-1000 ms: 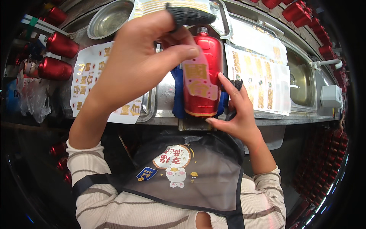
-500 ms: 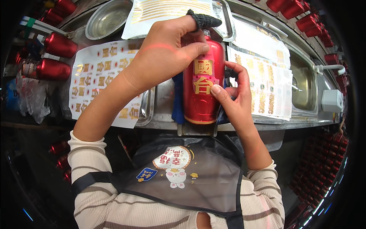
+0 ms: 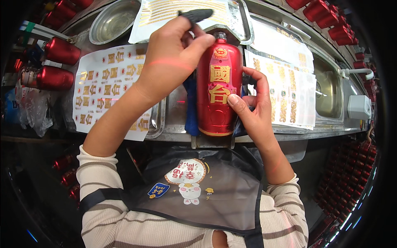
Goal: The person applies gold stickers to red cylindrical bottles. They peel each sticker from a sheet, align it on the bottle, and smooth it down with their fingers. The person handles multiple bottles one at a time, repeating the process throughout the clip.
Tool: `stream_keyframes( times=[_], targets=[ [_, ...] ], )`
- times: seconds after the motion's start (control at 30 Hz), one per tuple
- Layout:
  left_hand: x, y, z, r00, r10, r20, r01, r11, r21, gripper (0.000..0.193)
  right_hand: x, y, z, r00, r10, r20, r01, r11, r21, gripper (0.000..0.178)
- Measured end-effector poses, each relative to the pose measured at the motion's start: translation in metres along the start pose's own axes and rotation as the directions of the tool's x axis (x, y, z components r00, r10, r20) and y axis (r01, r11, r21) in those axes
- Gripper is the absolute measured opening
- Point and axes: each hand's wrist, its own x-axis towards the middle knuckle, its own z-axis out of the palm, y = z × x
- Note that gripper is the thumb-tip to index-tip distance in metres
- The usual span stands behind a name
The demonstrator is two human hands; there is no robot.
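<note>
A red bottle (image 3: pixel 219 89) with gold characters on its face lies neck-away on a blue holder (image 3: pixel 191 105) at the front of the metal bench (image 3: pixel 178 111). My right hand (image 3: pixel 254 111) grips the bottle's right side, thumb pressed just beside the lower gold character. My left hand (image 3: pixel 171 58) reaches over from the left, fingertips on the bottle's shoulder near the neck, and pinches a small dark pad (image 3: pixel 195 15) above it.
Sheets of gold stickers lie left (image 3: pixel 103 82) and right (image 3: pixel 285 89) of the bottle, another sits in a metal tray (image 3: pixel 244 25) behind. A steel bowl (image 3: pixel 111 20), red bottles at left (image 3: pixel 58 66) and upper right (image 3: pixel 326 20), a sink (image 3: pixel 331 89).
A pale sheet covered the bottle's face a second ago; now it is gone and the gold characters sit bare on the red. My left hand slid up toward the neck.
</note>
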Motion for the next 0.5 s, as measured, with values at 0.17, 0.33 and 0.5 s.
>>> stream_keyframes(
  times=[0.17,0.33,0.5],
  targets=[
    [-0.06,-0.002,0.008,0.935,-0.34,0.102,0.348,0.824,-0.446,0.039,0.001,0.005,-0.005,0.999,0.039,0.038,-0.044,0.988,0.149,0.056],
    [-0.085,0.012,0.018,0.919,-0.27,0.286,0.392,0.687,-0.611,0.059,0.003,0.005,-0.012,0.996,0.03,0.085,-0.039,0.993,0.111,0.055],
    [-0.093,0.005,0.031,0.963,-0.239,0.123,0.269,0.839,-0.474,0.059,0.009,-0.008,-0.015,0.968,-0.238,0.082,0.251,0.928,-0.274,0.071]
  ],
)
